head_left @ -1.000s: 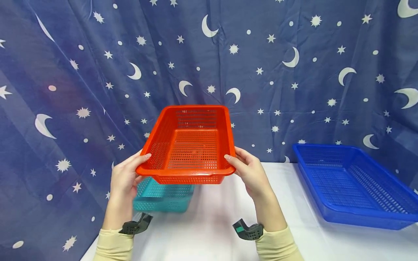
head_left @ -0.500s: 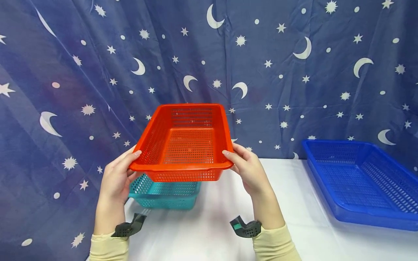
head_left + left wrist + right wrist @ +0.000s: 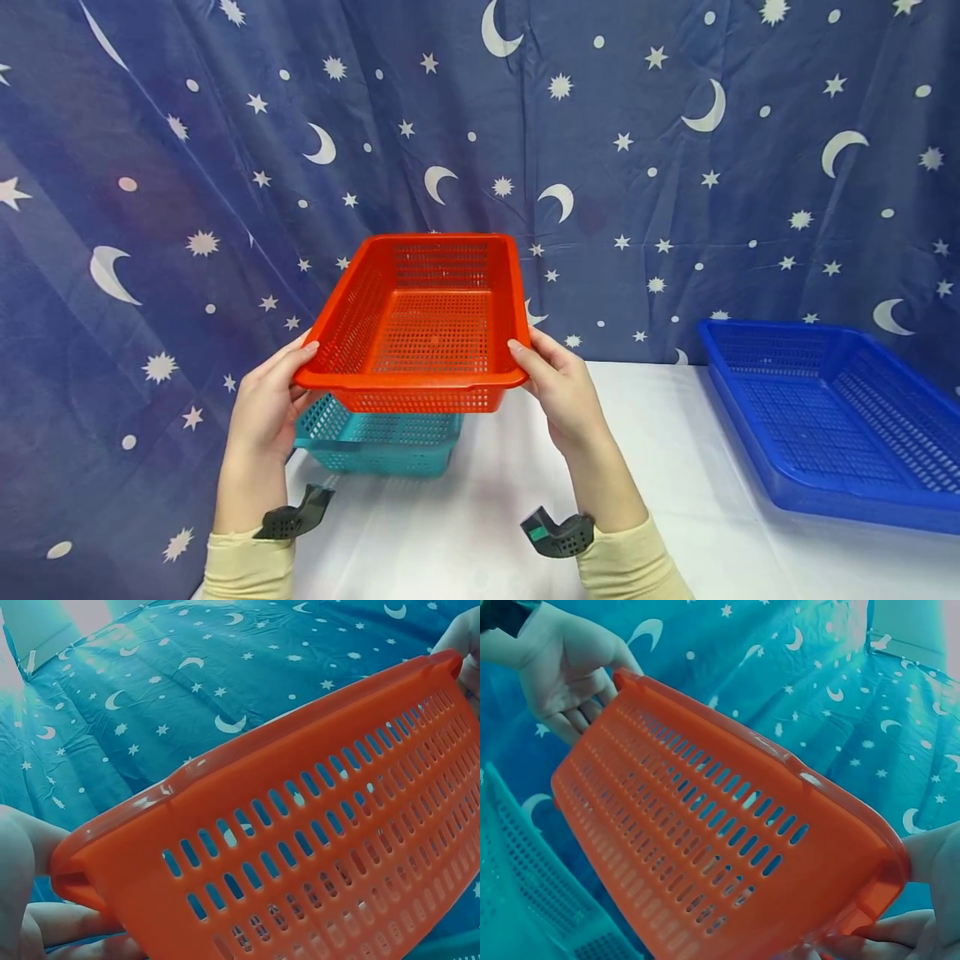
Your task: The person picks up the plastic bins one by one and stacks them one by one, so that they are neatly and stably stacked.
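Left hand [image 3: 264, 402] and right hand [image 3: 562, 393] pinch red basket [image 3: 429, 323] at 2 near corners, aloft. Step, judged: carrying. Next move calls for even grip.

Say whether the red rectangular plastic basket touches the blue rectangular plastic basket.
Apart. The head view shows blue starry curtain and white tabletop between the red basket and blue basket.

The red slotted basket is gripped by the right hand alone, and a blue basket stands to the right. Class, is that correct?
Not alone: the head view shows the left hand gripping the red slotted basket too, opposite the right hand. The blue basket does stand to the right.
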Motion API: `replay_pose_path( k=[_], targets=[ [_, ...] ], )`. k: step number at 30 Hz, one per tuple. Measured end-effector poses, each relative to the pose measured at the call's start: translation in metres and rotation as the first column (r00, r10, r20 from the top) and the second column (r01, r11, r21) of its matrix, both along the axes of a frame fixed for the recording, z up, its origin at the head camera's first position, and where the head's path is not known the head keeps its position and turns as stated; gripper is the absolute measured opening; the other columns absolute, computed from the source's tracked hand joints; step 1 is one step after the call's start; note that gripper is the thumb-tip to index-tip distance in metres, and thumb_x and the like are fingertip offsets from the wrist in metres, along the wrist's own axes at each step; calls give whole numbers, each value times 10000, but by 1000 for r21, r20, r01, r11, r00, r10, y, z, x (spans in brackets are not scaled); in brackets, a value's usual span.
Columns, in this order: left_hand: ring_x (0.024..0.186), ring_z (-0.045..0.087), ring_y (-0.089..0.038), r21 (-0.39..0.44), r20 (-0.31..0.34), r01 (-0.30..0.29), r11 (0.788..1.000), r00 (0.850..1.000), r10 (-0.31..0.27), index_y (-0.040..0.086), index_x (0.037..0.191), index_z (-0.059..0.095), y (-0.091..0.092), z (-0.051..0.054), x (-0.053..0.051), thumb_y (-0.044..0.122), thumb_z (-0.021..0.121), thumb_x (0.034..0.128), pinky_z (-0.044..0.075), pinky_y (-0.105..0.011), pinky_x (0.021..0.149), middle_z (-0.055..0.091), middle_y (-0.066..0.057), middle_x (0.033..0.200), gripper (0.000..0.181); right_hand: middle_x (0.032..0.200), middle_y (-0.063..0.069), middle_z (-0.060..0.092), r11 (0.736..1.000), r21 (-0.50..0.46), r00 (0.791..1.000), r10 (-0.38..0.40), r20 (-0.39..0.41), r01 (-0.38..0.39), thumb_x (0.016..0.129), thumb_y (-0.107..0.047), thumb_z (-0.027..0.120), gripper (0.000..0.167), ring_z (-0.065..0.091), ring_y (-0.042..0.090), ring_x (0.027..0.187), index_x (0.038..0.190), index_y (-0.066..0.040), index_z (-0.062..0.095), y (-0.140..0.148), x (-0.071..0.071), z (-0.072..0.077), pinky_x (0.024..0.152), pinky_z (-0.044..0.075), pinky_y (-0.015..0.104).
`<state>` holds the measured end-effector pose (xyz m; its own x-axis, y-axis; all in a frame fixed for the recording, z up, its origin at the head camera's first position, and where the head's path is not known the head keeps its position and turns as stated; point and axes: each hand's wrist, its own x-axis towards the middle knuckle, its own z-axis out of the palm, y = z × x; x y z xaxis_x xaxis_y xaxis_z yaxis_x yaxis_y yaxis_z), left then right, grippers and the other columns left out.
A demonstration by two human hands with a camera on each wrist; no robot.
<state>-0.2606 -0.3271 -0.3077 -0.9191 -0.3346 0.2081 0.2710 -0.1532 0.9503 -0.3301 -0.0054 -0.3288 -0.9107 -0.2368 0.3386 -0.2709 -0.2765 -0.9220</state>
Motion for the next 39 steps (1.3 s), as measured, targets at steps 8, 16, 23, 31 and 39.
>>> replay_pose_path(
  k=[8, 16, 23, 31, 39],
  targets=[
    [975, 724, -148, -3, 55, -30, 1000, 998, 30, 73, 1475, 563, 1, -4, 0, 361, 700, 986, 563, -248, 855, 728, 30, 1154, 584, 1309, 124, 658, 1000, -15, 1000, -13, 27, 14, 1028, -240, 642, 497, 580, 426, 1242, 1466, -25, 546, -2, 2, -5, 1047, 480, 449],
    [952, 736, -149, 38, 46, -30, 999, 999, 28, 70, 1474, 563, -1, -6, 1, 337, 706, 986, 567, -257, 857, 734, 20, 1141, 575, 1362, 178, 621, 1000, -8, 1000, -6, 18, 6, 1034, -257, 634, 508, 582, 429, 1241, 1479, -34, 534, -3, 1, -10, 1046, 486, 441],
    [954, 741, -154, 81, 31, -40, 996, 999, 38, 68, 1466, 572, -3, -4, 3, 319, 727, 973, 568, -265, 851, 738, 10, 1131, 575, 1331, 119, 649, 999, -31, 1000, 17, -17, -17, 1028, -240, 645, 510, 578, 447, 1246, 1482, -37, 533, -6, 3, -8, 1049, 485, 440],
    [960, 732, -169, 142, 45, -116, 983, 993, 111, 122, 1384, 667, -5, -2, 4, 323, 739, 962, 570, -264, 852, 735, 5, 1142, 473, 1364, 93, 630, 998, -28, 998, 51, -41, -52, 1025, -242, 644, 563, 599, 369, 1248, 1519, -31, 475, -11, 5, -4, 1069, 468, 429],
    [948, 738, -176, 168, 38, -148, 975, 989, 143, 122, 1344, 698, -7, 0, 5, 321, 742, 958, 577, -271, 837, 736, 0, 1135, 436, 1390, 105, 615, 994, -54, 994, 88, -65, -92, 1015, -205, 648, 592, 587, 347, 1270, 1531, -5, 440, -16, 8, -2, 1082, 456, 420]
  ],
)
